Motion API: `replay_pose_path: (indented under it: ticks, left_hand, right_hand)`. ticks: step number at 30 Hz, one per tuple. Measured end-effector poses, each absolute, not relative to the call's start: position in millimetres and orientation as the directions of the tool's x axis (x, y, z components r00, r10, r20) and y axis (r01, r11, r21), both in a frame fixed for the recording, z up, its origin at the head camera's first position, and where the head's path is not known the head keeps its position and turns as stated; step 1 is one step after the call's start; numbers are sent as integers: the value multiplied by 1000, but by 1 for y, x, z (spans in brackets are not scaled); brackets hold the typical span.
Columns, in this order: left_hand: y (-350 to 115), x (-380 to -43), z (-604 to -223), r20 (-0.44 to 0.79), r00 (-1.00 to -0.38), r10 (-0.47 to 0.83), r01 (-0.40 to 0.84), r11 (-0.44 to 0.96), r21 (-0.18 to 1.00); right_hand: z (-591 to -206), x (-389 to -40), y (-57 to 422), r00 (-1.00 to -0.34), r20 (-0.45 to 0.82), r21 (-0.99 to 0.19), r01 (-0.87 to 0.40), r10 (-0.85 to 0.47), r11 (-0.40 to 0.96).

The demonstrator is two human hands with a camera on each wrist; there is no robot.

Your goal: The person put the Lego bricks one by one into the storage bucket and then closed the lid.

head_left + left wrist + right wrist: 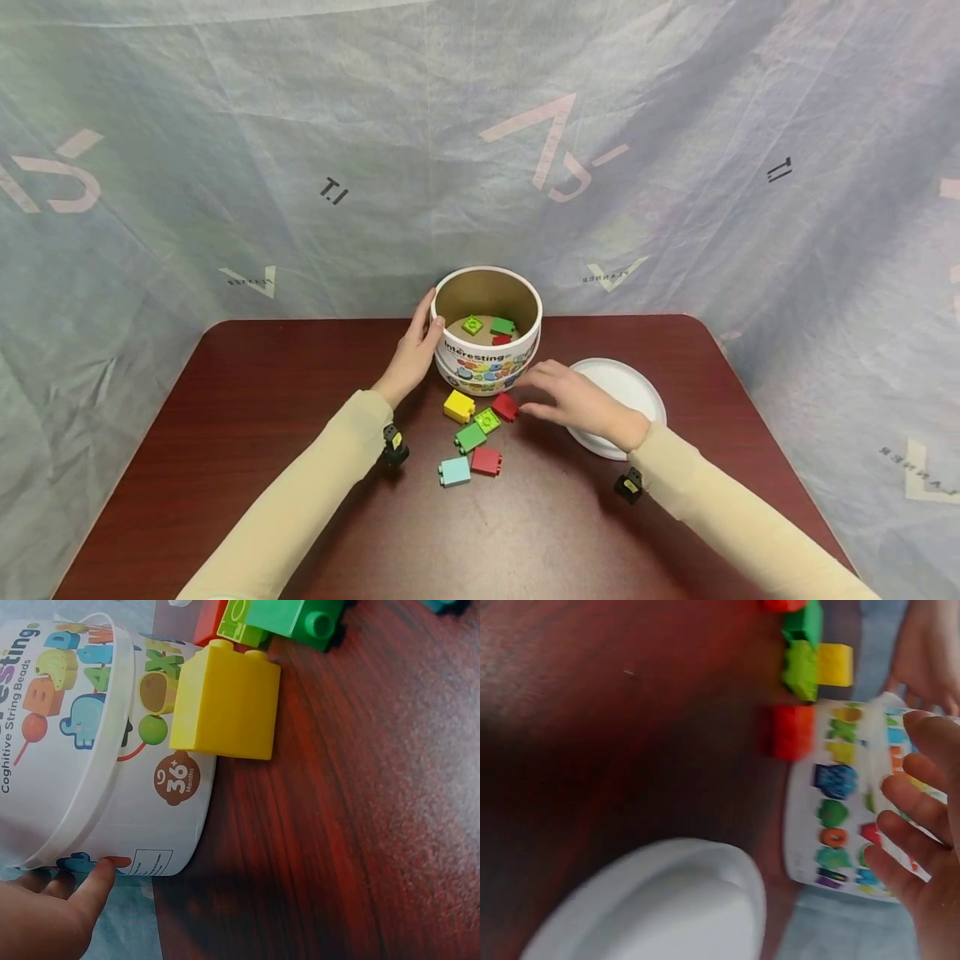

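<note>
My left hand holds the left side of a white round bucket, its thumb at the front rim and fingers along the outer wall. Green bricks and a red brick lie inside. My right hand hovers by the bucket's lower right side, fingers spread and holding nothing. Closest to its thumb is a red brick by the bucket's base. Beside that are a yellow brick, a lime brick and a green brick. Nearer me lie another red brick and a light blue brick.
A white round lid lies on the dark red table, partly under my right forearm in the head view. A grey cloth hangs behind the table and along its sides.
</note>
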State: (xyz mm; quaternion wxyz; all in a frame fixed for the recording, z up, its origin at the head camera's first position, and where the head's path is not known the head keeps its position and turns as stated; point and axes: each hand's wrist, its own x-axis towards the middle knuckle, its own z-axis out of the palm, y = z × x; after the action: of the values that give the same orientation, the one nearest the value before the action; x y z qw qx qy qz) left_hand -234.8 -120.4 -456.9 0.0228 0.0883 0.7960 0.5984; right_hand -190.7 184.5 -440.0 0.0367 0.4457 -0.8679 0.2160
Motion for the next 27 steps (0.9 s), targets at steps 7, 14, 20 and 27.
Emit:
replay_pose_path:
  ticks: [7, 14, 20, 27]
  left_hand:
    - [-120, -235, -457, 77, -983, 167, 121, 269, 956]
    - [-121, -235, -456, 87, -983, 163, 129, 269, 954]
    - [-121, -234, -453, 85, -983, 160, 128, 276, 953]
    - [-121, -237, -454, 88, -981, 173, 133, 268, 954]
  right_hand:
    - [-463, -198, 176, -577, 217, -309, -806, -787, 505]
    - [-469, -201, 167, -571, 191, -242, -815, -798, 526]
    - [-471, -203, 167, -575, 154, -227, -812, -804, 538]
    - [-468, -201, 168, -603, 133, -285, -784, -787, 552]
